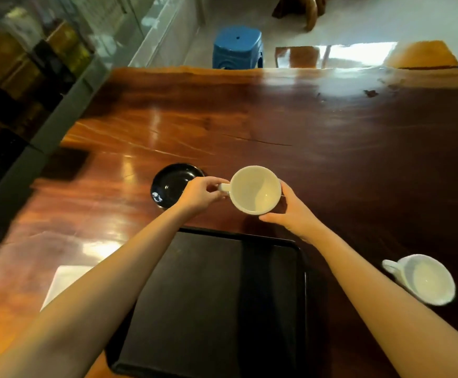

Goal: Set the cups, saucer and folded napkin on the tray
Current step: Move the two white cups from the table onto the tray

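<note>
A white cup (255, 189) is held above the wooden table, just beyond the far edge of the black tray (217, 296). My left hand (202, 193) pinches its handle, and my right hand (288, 211) cups its right side and underside. A black saucer (172, 184) lies on the table to the left of the cup, partly behind my left hand. A second white cup (424, 279) stands on the table to the right of the tray. A folded white napkin (64, 282) lies left of the tray, partly hidden by my left forearm. The tray holds nothing.
The glossy wooden table (304, 118) stretches far ahead. A blue plastic stool (237, 46) stands on the floor beyond its far edge. A glass-fronted cabinet (31, 64) runs along the left side.
</note>
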`<action>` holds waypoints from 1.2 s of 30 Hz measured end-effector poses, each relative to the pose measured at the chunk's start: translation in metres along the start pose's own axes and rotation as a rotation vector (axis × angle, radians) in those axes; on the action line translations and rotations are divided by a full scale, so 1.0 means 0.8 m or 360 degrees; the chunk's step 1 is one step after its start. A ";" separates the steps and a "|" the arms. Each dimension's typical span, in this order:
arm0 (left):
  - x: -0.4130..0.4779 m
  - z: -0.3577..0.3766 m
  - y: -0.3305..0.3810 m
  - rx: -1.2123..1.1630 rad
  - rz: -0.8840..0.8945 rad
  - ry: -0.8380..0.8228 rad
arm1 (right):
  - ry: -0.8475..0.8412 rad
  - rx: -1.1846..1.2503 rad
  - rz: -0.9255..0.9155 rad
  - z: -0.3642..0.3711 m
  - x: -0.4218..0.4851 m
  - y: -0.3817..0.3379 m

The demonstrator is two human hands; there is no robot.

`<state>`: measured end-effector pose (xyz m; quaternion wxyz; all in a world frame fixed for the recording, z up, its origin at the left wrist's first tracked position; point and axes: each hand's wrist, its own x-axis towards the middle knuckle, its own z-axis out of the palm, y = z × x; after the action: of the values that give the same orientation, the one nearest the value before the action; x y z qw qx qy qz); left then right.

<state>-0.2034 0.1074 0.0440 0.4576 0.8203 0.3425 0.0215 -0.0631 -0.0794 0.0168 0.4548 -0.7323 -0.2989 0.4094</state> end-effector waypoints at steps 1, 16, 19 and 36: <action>-0.014 -0.010 -0.012 -0.0051 -0.0039 0.0020 | -0.0015 0.0001 -0.0004 0.020 -0.004 -0.003; -0.132 -0.071 -0.169 -0.0161 -0.0350 0.0086 | -0.0113 0.0065 -0.0014 0.220 -0.051 0.014; -0.136 -0.073 -0.185 0.0066 -0.0299 0.0121 | -0.0107 0.0022 -0.0041 0.238 -0.051 0.015; -0.125 -0.074 -0.206 0.0170 -0.0253 0.0058 | -0.0040 0.0126 0.0027 0.270 -0.047 0.040</action>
<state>-0.3898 0.1503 -0.0201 0.4072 0.8132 0.4154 -0.0182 -0.2672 -0.0322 -0.0545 0.4762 -0.7110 -0.2819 0.4338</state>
